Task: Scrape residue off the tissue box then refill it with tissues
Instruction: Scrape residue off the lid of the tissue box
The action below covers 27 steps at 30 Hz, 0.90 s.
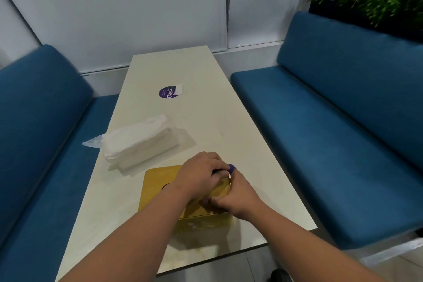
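Currently your two hands meet over the yellow rectangular tissue box (158, 188), which sits on the near end of the pale cream table (206, 71), at about 6 o'clock in the view.

Left hand (201, 176): reaches across the box lid, fingers curled down over its far right corner. A small blue-purple tip (231, 168) shows just past the knuckles; it looks like the end of a scraping tool, but you cannot tell which hand holds it.

Right hand (235, 197): against the box's right side, fingers curled around its edge, apparently steadying it.

Progress, judged: scraping stage, under way. Pale flecks on the near wall of the box look like residue not yet removed. The dark slot in the lid is mostly hidden by your left wrist, and no tissue shows from it. Refilling is not started.

At 10 o'clock from the box, close by: a white stack of tissues in a clear plastic wrapper (142, 142), wrapper loose at its left end, untouched.

At 12 o'clock, mid-table: a round purple sticker (168, 93) reading "ClayG", the remainder covered by a small white paper scrap (179, 89). Smaller print on it is unreadable.

Blue cushioned benches (332, 121) flank the table at 3 and 9 o'clock.
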{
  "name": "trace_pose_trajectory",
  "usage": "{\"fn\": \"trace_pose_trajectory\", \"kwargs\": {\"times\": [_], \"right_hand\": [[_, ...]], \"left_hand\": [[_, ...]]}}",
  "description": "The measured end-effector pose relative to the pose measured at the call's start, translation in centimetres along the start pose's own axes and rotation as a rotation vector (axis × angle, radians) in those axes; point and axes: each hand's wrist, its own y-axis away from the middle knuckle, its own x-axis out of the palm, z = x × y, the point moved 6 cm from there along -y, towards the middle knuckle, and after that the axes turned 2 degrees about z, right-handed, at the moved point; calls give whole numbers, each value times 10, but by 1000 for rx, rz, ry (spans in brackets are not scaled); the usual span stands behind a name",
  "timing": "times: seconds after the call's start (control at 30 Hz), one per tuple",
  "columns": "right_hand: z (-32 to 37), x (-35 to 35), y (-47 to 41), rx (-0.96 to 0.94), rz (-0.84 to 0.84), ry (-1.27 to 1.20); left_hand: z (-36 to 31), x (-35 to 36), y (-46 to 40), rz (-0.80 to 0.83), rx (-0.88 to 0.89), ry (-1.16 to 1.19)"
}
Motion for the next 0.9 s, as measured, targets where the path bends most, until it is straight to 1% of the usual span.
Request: {"fn": "trace_pose_trajectory", "kwargs": {"times": [0.1,0.23,0.33,0.4,0.47,0.5,0.57,0.63,0.7,0.8,0.9], "right_hand": [[-1,0,0,6,-2,-9],[2,0,0,-9,9,1],[2,-1,0,-14,-9,4],[2,0,-1,-19,-10,5],[1,-1,-1,-18,-13,10],[1,-1,-1,-13,-11,15],[0,-1,-1,-4,4,24],[1,-1,-1,-10,15,41],[5,-1,-1,-42,13,61],[11,-3,-2,-92,8,81],[9,-4,-2,-69,-7,69]], "left_hand": [[6,-1,-4,24,-4,-36],[17,-9,-8,-50,-104,-55],[8,-3,-1,-38,-58,-53],[2,0,3,16,0,-40],[2,-3,2,67,19,0],[5,-7,0,51,-10,53],[18,-19,-2,-74,-132,147],[29,-25,-3,-171,-246,126],[32,-22,-5,-154,-277,70],[25,-17,-5,-112,-251,59],[7,-9,-6,-15,-134,54]]}}
